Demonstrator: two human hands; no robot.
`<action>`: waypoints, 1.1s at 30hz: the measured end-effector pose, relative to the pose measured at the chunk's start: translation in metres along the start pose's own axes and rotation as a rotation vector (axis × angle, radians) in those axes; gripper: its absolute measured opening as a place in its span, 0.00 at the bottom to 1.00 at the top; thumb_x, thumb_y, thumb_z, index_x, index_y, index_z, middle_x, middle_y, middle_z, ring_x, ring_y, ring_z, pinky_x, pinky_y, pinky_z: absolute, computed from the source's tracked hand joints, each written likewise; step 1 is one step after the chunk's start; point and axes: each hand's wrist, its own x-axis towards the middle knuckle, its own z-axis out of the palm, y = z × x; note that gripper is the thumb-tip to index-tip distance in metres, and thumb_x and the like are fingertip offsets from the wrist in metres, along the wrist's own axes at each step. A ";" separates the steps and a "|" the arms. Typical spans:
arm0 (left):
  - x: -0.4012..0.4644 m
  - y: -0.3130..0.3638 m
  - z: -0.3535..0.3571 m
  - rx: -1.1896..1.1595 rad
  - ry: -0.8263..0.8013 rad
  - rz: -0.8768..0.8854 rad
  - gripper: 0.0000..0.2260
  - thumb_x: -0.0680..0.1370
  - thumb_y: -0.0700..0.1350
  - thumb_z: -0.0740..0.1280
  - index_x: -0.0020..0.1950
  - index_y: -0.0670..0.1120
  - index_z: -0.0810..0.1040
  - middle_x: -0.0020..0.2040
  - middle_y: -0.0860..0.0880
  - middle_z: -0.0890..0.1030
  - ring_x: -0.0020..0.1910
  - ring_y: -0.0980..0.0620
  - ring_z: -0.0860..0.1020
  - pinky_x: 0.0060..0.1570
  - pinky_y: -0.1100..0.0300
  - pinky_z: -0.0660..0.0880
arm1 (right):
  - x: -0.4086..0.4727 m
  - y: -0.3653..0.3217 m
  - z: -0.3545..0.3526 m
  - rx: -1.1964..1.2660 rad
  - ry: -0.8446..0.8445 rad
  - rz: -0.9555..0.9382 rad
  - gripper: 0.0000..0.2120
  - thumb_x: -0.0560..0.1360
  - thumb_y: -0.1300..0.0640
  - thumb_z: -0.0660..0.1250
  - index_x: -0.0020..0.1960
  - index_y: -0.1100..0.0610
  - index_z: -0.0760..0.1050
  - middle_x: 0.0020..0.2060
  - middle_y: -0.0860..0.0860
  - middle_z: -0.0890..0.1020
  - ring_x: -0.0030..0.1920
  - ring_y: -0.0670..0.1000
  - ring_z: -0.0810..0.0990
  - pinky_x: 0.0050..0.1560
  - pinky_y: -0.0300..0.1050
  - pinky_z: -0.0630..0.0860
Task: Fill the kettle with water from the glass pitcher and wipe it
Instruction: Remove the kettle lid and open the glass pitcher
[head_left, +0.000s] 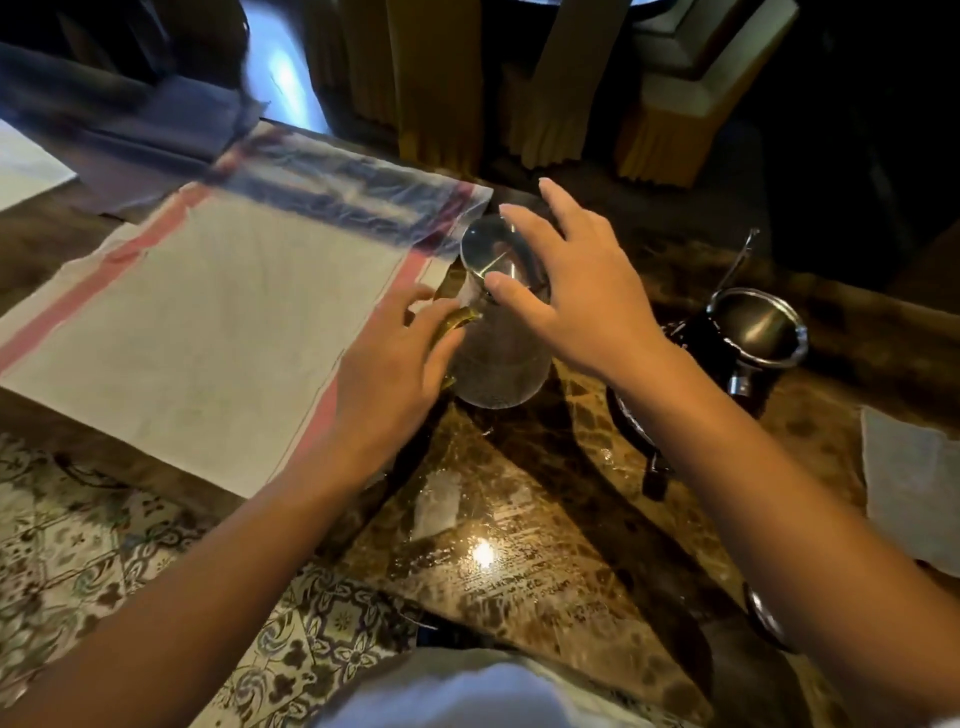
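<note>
Left hand (395, 358): fingers curled round the amber handle (457, 319) of the glass pitcher (498, 358). Right hand (576, 291): open, fingers spread, hovering over the pitcher's mouth, thumb at the rim. Pitcher: upright on the marble bench (545, 519), just beside a white cloth with red stripes (208, 332). Kettle (753, 332): lid open, right of the pitcher. Second pale cloth (909, 478): bench's right edge.

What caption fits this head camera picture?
Both hands reach for the glass pitcher beside the open kettle.
</note>
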 end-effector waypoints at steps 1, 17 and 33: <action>0.000 0.000 0.002 -0.030 -0.007 0.008 0.16 0.85 0.52 0.63 0.70 0.47 0.78 0.64 0.46 0.79 0.58 0.46 0.80 0.50 0.53 0.78 | 0.003 -0.003 0.003 -0.021 -0.003 0.000 0.31 0.81 0.35 0.61 0.81 0.44 0.63 0.84 0.52 0.58 0.81 0.58 0.60 0.76 0.63 0.66; 0.003 -0.014 0.023 -0.672 -0.226 -0.140 0.12 0.87 0.45 0.56 0.68 0.42 0.68 0.33 0.53 0.72 0.29 0.54 0.73 0.29 0.64 0.68 | 0.028 -0.007 0.040 -0.075 0.170 -0.050 0.30 0.79 0.30 0.62 0.73 0.45 0.75 0.68 0.50 0.79 0.66 0.53 0.76 0.60 0.50 0.75; -0.004 -0.004 0.040 -0.603 -0.025 -0.120 0.19 0.86 0.50 0.53 0.70 0.38 0.70 0.35 0.46 0.75 0.32 0.53 0.74 0.28 0.60 0.65 | 0.043 -0.006 0.020 -0.114 0.044 -0.117 0.27 0.78 0.32 0.63 0.72 0.44 0.76 0.63 0.44 0.81 0.58 0.51 0.78 0.50 0.42 0.69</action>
